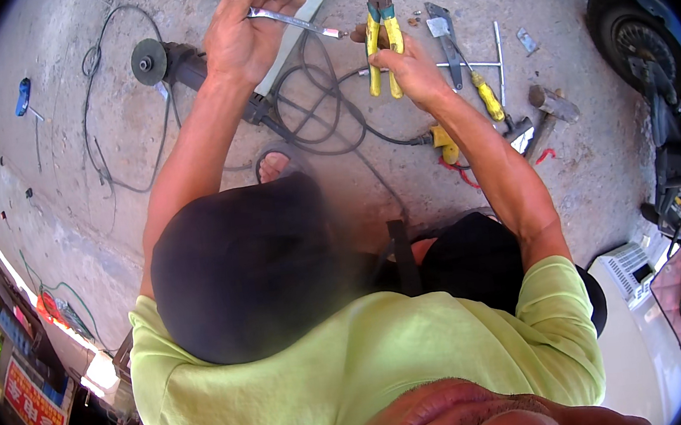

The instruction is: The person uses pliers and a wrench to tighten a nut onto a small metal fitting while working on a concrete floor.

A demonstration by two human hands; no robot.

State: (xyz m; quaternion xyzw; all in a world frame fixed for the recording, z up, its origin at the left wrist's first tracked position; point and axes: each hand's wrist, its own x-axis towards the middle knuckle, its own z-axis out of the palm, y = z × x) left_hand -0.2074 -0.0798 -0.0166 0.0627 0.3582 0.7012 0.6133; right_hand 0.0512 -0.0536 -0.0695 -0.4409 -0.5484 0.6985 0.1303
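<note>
Near the top of the view my left hand [251, 35] is closed around one end of a slim silver wrench [291, 22]. The wrench's other end, with a reddish-white mark, points right toward my right hand. My right hand [412, 65] grips combination pliers [383, 21] with yellow and green handles, jaws pointing away from me. A small dark piece sits by the fingers of that hand, too small to make out. Beneath the wrench a long grey-green metal strip [297, 38] runs at a slant.
An angle grinder [184, 65] and its looped black cable [290, 126] lie on the concrete left of centre. To the right are a yellow-handled screwdriver [488, 97], a hammer [553, 103], a T-shaped rod [498, 55] and a yellow plug [444, 143]. A motorbike wheel [638, 40] stands far right.
</note>
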